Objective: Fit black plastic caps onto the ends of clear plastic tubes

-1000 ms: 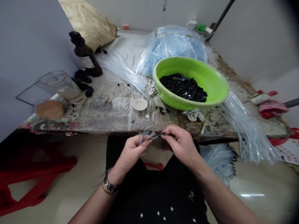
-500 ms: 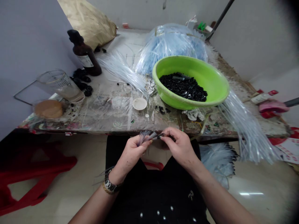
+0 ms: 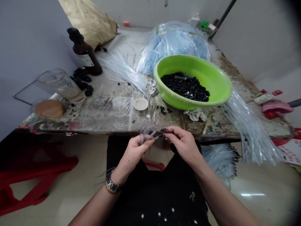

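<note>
My left hand [image 3: 133, 155] is closed round a small bunch of clear plastic tubes [image 3: 147, 136], their ends fanning up toward the table edge. My right hand [image 3: 184, 144] is closed in a pinch at the tip of one tube, on a small black cap [image 3: 162, 135]. Both hands are just below the table's front edge, over my lap. On the table behind them stands a green basin [image 3: 218, 83] holding several small black caps [image 3: 187, 88].
Heaps of clear tubes [image 3: 174, 40] lie behind the basin; another bundle [image 3: 251, 128] hangs off the right. A brown bottle [image 3: 84, 53], a glass beaker [image 3: 60, 84], a white lid [image 3: 140, 103] and loose black parts are on the left. Red stool [image 3: 25, 179] stands at left on the floor.
Both hands stay together at the tube tips; they have risen slightly toward the table edge. The view has shifted a little.
</note>
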`<state>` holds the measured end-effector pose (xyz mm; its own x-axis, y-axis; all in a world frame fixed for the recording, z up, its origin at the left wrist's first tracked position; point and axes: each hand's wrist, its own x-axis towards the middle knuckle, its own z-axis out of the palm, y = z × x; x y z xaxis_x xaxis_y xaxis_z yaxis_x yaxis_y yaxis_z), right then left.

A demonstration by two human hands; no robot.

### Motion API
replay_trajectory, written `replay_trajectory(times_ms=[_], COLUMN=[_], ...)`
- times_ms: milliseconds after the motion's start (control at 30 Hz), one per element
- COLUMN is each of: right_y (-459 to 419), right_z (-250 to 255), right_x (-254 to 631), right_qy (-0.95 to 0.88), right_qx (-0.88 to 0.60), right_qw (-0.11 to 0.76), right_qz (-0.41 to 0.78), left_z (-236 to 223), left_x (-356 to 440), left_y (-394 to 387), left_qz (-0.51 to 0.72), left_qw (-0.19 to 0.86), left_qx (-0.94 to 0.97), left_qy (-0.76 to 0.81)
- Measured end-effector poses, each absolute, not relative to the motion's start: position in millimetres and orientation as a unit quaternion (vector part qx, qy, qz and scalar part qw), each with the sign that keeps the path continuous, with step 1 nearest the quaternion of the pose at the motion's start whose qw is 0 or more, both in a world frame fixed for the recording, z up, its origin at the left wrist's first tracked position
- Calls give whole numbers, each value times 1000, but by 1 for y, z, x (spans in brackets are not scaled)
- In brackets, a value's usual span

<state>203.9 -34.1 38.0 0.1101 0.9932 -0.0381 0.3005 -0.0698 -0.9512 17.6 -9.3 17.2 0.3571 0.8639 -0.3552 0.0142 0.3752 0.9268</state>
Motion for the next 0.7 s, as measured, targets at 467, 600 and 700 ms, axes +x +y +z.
replay_trajectory(times_ms=[467,600,700], right_y=[-37,-37,-40], right_z=[40,38,34], right_x=[209,207,203], right_qy=[-568,-558,-547], right_qx=[-601,-601,-606], right_qw=[378,383,391], right_qz=[417,425,425], left_z=[17,17,16], left_x=[17,18,20], left_y=[-13,-14,-15], left_qz=[289,293,302], left_qw=[705,706,700], left_qx=[448,439,432], left_qy=[469,473,482])
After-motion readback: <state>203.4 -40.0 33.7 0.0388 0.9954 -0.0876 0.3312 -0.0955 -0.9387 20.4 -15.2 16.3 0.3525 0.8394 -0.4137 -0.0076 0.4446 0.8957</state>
